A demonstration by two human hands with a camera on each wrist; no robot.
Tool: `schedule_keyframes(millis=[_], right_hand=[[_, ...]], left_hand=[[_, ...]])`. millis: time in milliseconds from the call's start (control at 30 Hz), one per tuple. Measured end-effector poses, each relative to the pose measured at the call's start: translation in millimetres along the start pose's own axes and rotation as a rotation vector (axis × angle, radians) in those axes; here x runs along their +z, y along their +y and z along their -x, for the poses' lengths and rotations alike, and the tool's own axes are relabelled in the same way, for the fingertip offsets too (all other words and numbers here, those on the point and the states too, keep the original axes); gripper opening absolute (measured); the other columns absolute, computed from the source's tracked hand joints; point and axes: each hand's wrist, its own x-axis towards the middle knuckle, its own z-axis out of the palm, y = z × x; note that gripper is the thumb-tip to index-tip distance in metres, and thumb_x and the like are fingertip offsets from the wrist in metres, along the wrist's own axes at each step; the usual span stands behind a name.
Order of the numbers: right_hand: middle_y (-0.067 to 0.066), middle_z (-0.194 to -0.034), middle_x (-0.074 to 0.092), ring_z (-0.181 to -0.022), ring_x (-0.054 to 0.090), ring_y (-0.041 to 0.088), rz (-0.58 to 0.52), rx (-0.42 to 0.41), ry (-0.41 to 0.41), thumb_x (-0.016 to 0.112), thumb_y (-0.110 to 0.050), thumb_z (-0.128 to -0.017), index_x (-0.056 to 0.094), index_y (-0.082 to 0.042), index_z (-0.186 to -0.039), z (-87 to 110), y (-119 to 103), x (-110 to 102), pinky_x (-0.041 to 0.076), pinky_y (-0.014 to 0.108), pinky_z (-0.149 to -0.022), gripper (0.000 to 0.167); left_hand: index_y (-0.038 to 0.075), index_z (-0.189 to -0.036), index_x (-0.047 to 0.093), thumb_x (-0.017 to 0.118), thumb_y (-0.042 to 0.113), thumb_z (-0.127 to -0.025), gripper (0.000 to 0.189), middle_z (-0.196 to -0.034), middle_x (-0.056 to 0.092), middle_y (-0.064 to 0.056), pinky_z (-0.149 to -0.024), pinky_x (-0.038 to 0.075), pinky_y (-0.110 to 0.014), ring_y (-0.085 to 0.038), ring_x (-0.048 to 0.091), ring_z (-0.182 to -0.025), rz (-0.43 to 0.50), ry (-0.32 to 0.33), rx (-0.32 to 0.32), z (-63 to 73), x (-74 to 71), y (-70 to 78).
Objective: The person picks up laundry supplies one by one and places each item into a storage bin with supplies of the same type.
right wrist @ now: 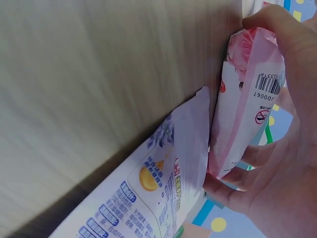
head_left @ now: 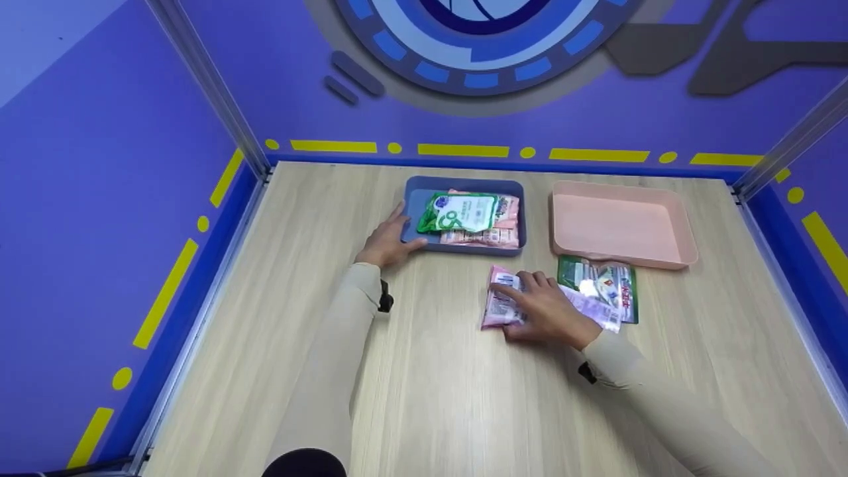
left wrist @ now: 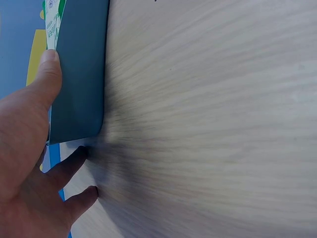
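Note:
My left hand [head_left: 386, 240] rests at the left end of a blue-grey tray [head_left: 464, 250], thumb on its front wall and fingers spread around the corner. Inside the tray, a green-and-white packet [head_left: 467, 212] lies over pink packets [head_left: 482, 237]. My right hand [head_left: 546, 310] grips a pink-and-white packet [head_left: 498, 303] in front of the tray. In the right wrist view, the thumb and fingers hold that packet [right wrist: 245, 106] on edge, its barcode showing. A lavender packet [right wrist: 148, 183] lies right beside it, partly under my right hand in the head view.
A pink tray [head_left: 623, 257] with nothing in it stands at the back right. Against its front wall lies a green-edged packet [head_left: 596, 278], partly covered by the lavender packet. Blue panels [head_left: 530, 126] border the wooden table [head_left: 437, 397] at the back and sides.

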Motion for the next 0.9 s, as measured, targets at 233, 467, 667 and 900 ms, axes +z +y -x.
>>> schedule_keyframes(millis=[233,467,667,900], right_hand=[[0.023,-0.130,0.054,-0.113,0.051,0.040,-0.004,-0.015,0.012,0.083,-0.048,-0.076,0.052,-0.031,-0.152,-0.4,-0.7,-1.1,0.045,0.058,-0.096,0.084],[0.024,-0.132,0.054,-0.115,0.051,0.042,-0.008,-0.015,0.008,0.083,-0.048,-0.076,0.051,-0.030,-0.153,0.2,-1.4,-2.9,0.045,0.060,-0.097,0.085],[0.023,-0.135,0.054,-0.119,0.051,0.044,-0.015,-0.016,0.002,0.084,-0.050,-0.077,0.051,-0.029,-0.153,0.0,-1.5,-3.1,0.044,0.064,-0.097,0.085],[0.023,-0.132,0.055,-0.116,0.053,0.045,0.020,-0.036,0.030,0.084,-0.051,-0.072,0.052,-0.027,-0.152,0.0,-0.7,-2.0,0.046,0.062,-0.093,0.089]], left_hand=[[0.005,-0.159,0.036,0.066,0.050,-0.098,0.082,-0.174,0.004,0.000,-0.125,0.023,-0.046,-0.031,0.021,-0.155,0.006,0.009,0.006,1.9,-1.3,2.0],[0.004,-0.159,0.036,0.066,0.049,-0.098,0.082,-0.174,0.005,-0.001,-0.125,0.023,-0.044,-0.029,0.020,-0.156,0.006,0.006,0.010,2.0,-2.0,3.4],[0.002,-0.158,0.035,0.065,0.049,-0.099,0.081,-0.174,0.004,-0.003,-0.124,0.026,-0.043,-0.030,0.022,-0.155,-0.029,0.005,0.034,1.0,-2.3,2.8],[0.003,-0.159,0.035,0.065,0.049,-0.099,0.081,-0.174,0.005,-0.002,-0.125,0.024,-0.044,-0.030,0.020,-0.156,-0.015,0.009,0.021,2.5,-0.1,1.9]])
